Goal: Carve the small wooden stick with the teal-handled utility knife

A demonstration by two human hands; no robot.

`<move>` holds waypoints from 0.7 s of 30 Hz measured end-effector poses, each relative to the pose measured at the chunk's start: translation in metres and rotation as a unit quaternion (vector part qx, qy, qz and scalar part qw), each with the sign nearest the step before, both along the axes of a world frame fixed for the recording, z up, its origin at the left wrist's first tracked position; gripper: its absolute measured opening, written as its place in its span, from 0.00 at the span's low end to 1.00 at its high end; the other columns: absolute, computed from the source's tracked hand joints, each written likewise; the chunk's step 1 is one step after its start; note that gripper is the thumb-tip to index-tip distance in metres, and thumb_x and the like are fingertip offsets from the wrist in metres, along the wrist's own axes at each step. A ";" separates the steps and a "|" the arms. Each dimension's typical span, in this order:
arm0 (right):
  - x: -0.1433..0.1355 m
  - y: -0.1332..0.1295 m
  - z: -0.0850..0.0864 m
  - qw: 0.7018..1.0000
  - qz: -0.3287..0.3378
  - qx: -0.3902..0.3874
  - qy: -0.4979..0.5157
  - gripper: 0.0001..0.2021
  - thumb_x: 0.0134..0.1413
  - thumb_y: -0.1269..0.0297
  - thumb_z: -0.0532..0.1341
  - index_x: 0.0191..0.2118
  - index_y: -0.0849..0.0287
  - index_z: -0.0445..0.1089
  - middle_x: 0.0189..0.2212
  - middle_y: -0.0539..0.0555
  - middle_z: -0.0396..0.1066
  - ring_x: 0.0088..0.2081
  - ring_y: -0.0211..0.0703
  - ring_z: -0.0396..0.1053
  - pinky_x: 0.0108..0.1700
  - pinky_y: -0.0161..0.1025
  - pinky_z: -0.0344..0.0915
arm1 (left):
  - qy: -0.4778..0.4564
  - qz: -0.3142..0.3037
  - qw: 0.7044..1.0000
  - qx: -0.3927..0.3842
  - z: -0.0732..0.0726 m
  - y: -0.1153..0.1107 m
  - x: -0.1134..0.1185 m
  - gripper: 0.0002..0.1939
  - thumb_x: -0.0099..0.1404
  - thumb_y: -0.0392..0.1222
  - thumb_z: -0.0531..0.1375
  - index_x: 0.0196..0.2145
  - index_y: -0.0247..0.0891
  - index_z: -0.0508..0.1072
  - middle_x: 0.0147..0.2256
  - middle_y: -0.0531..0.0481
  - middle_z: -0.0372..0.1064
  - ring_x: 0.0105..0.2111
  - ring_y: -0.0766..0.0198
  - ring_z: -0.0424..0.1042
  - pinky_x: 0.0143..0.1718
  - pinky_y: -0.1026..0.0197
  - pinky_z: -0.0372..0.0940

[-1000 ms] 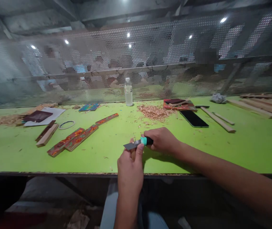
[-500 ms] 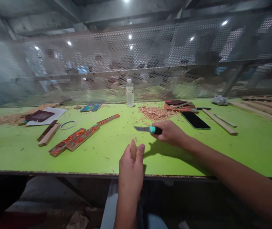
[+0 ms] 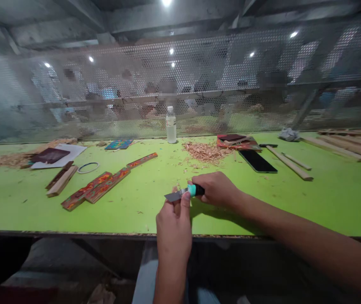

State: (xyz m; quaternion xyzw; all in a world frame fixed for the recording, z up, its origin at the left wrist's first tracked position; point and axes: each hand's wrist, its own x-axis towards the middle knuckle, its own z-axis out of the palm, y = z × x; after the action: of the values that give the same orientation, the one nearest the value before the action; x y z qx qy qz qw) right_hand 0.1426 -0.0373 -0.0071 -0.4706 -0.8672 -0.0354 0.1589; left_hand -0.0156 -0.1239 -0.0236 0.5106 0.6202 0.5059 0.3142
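My left hand (image 3: 174,223) is closed around a small wooden piece (image 3: 176,207) near the table's front edge, and most of the piece is hidden by the fingers and the blade. In my right hand (image 3: 217,188) is a utility knife (image 3: 195,190) with a black and teal handle. Its grey blade points left and lies across the top of the wooden piece, close to my left thumb. Beyond the hands, a pile of wood shavings (image 3: 204,152) rests on the green table (image 3: 129,219).
Patterned wooden strips (image 3: 104,185), plain wood blocks (image 3: 62,181) and a white ring (image 3: 88,167) lie left. A bottle (image 3: 171,126) stands at the back before a perforated screen (image 3: 136,63). A phone (image 3: 258,161), wooden sticks (image 3: 290,162) and crumpled paper (image 3: 289,134) lie right.
My right hand has moved left and toward me, bringing the knife blade from beyond the wooden piece onto its top. My left hand has stayed nearly in place.
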 end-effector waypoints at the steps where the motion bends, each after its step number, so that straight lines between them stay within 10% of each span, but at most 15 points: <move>1: 0.000 0.002 0.000 1.000 -0.024 0.005 0.005 0.01 0.52 0.67 0.65 0.31 0.58 0.73 0.26 0.51 0.74 0.26 0.41 0.66 0.28 0.38 0.51 | 0.006 -0.001 1.000 0.000 0.000 0.000 0.000 0.21 0.72 0.56 0.58 0.45 0.36 0.81 0.42 0.35 0.82 0.47 0.41 0.79 0.43 0.54 0.67; 7: 0.023 0.027 0.005 0.989 -0.142 0.035 0.021 0.12 0.69 0.55 0.61 0.43 0.60 0.73 0.35 0.50 0.74 0.32 0.39 0.71 0.37 0.41 0.71 | -0.013 -0.010 1.000 0.011 0.000 0.000 0.001 0.23 0.74 0.57 0.54 0.49 0.37 0.78 0.49 0.36 0.80 0.51 0.46 0.76 0.48 0.55 0.66; 14: 0.021 0.019 0.009 0.999 0.020 -0.032 -0.035 0.12 0.66 0.56 0.64 0.37 0.61 0.72 0.31 0.48 0.73 0.29 0.37 0.71 0.35 0.39 0.70 | -0.040 -0.055 0.998 0.009 -0.002 0.000 -0.006 0.20 0.71 0.59 0.58 0.32 0.40 0.74 0.24 0.53 0.70 0.26 0.60 0.70 0.27 0.63 0.59; 21: 0.007 0.008 0.007 0.995 0.092 -0.027 -0.035 0.05 0.50 0.68 0.66 0.26 0.57 0.71 0.22 0.49 0.73 0.26 0.39 0.67 0.28 0.36 0.51 | -0.061 -0.054 0.997 0.001 -0.004 0.001 -0.001 0.23 0.70 0.56 0.60 0.53 0.36 0.76 0.46 0.42 0.81 0.49 0.51 0.78 0.46 0.59 0.68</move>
State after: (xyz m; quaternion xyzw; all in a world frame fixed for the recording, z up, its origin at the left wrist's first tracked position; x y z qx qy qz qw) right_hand 0.1499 -0.0288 -0.0003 -0.3912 -0.9126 -0.0131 0.1185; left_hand -0.0169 -0.1230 -0.0278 0.5114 0.5709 0.5194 0.3778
